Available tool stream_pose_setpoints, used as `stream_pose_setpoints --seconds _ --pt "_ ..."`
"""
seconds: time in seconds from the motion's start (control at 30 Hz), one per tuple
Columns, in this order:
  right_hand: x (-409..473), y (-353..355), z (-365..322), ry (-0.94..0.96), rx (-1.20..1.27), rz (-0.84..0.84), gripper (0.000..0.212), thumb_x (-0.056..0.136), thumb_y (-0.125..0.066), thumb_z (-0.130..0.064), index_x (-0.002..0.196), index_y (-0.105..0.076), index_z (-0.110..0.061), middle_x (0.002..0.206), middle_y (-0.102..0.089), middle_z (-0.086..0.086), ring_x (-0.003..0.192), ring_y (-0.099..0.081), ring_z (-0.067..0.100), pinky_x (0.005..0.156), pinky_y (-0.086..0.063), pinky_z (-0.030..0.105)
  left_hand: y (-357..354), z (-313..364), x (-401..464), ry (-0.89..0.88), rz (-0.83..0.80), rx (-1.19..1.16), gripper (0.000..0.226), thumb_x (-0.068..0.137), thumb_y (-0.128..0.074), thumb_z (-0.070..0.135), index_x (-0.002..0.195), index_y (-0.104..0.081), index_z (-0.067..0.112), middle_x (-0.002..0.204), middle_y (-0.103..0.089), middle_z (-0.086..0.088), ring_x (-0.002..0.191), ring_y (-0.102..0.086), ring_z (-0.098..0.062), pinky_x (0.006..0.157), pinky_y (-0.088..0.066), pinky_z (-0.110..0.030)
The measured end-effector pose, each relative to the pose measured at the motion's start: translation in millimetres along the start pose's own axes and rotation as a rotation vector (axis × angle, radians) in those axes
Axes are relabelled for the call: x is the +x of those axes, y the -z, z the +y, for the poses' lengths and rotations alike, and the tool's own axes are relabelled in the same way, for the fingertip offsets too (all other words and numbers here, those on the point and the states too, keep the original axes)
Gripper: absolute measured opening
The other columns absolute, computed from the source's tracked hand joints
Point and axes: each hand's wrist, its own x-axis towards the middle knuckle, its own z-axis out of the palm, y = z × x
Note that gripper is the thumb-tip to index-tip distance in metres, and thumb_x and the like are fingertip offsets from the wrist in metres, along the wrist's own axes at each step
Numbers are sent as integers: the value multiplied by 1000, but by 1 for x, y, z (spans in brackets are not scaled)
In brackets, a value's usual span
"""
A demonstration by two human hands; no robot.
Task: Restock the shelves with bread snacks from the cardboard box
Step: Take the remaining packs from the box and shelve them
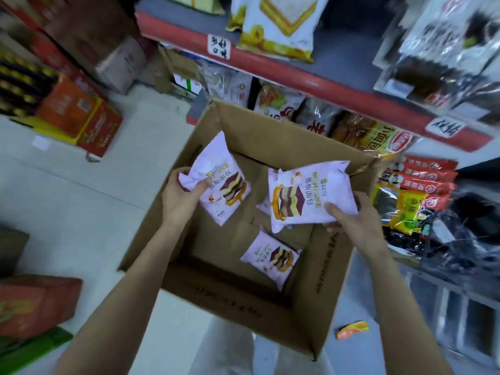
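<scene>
At the far left we see red and orange printed cartons (78,115) stacked on the pale floor (67,201), and another red carton (35,304) near the bottom-left corner. Our left hand (180,194) curls thumb and fingers round the lower-left corner of a pale lilac bread snack packet (220,180), holding it above the left edge of the open brown cardboard box (243,301). Inside the box, towards its near-right corner, a third lilac packet (270,257) lies flat on the bottom, and a sliver of another peeks out beneath the raised one. Our right hand (351,219) pinches the lower-right corner of a second lilac bread snack packet (308,194), lifted over the right side of the box. Right again, red-edged shop shelves (311,79) carry assorted snack bags, and a small orange wrapper (351,329) lies on the floor by the box's near-right corner
</scene>
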Motion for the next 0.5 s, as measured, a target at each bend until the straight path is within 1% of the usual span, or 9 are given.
stream_pose_setpoints --seconds 0.07,0.1,0.2,0.27,0.3,0.33,0.4,0.43,0.5 --pt "-15 9 -23 37 91 17 43 79 -74 -20 114 -49 -14 116 -62 9 87 -68 26 57 -59 29 10 28 2 -50 -11 -55 42 64 -73 47 89 -57 17 81 -65 11 77 -60 -5 67 -47 -17" --pt "-22 13 -34 61 107 29 43 79 -74 -20 113 -49 -17 116 -61 6 91 -67 25 60 -59 30 14 41 3 -73 -16 -78 41 65 -74 47 85 -56 17 79 -64 9 76 -59 -7 69 -49 -23" --pt "-41 20 -65 169 72 98 46 78 -76 -22 115 -49 -29 108 -57 -11 101 -61 20 77 -57 37 25 73 6 -111 -43 -149 44 66 -77 55 80 -58 17 84 -68 -3 79 -62 -17 80 -53 -49" --pt "-53 23 -85 265 51 167 46 79 -75 -21 117 -51 -30 103 -54 -21 96 -58 3 78 -50 21 29 92 7 -127 -57 -210 43 66 -78 56 81 -63 19 89 -71 -10 88 -67 -28 83 -53 -56" --pt "-57 23 -95 314 46 198 45 79 -75 -20 116 -52 -29 99 -55 -24 89 -56 -4 73 -45 11 30 102 7 -135 -59 -244 40 67 -79 54 82 -65 20 90 -71 -12 92 -68 -31 83 -53 -55" --pt "-61 24 -104 359 44 230 42 79 -76 -21 114 -54 -28 97 -56 -24 84 -55 -5 69 -41 6 31 111 7 -144 -56 -264 34 68 -79 51 81 -66 21 88 -71 -10 90 -68 -29 83 -54 -52" --pt "-63 24 -123 427 53 309 39 78 -75 -28 111 -56 -25 99 -60 -15 89 -54 5 70 -40 11 30 130 7 -183 -48 -264 22 74 -77 41 79 -66 23 81 -70 1 79 -66 -13 76 -54 -39" --pt "-62 23 -133 450 67 350 38 79 -75 -29 111 -55 -24 101 -60 -15 93 -54 6 71 -40 14 29 138 7 -212 -50 -253 17 77 -75 37 80 -65 24 79 -69 4 74 -63 -6 71 -52 -32" --pt "-57 23 -155 495 80 435 35 81 -73 -27 110 -55 -26 98 -57 -24 92 -52 2 71 -39 11 26 154 9 -273 -67 -215 13 80 -74 33 82 -63 25 79 -67 6 69 -60 0 63 -49 -18"
